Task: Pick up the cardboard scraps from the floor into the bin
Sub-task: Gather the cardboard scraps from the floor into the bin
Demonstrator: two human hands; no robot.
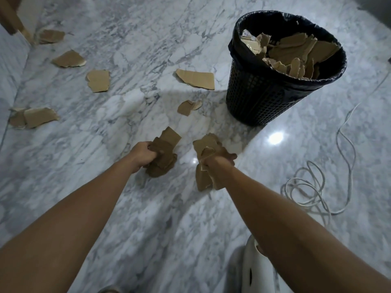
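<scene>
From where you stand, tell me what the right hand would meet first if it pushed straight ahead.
Probably the black bin. The right hand, gripping a bunch of scraps, points up and slightly right toward it over bare floor, though depth is unclear.

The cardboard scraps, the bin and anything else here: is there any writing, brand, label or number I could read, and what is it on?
None can be read.
Cardboard scraps on the floor: plain brown, no print visible.
Scraps held in the left hand and right hand: no print visible.
Bin: black mesh with a dark liner, no label showing.
White object at the bottom edge: no text visible.
</scene>
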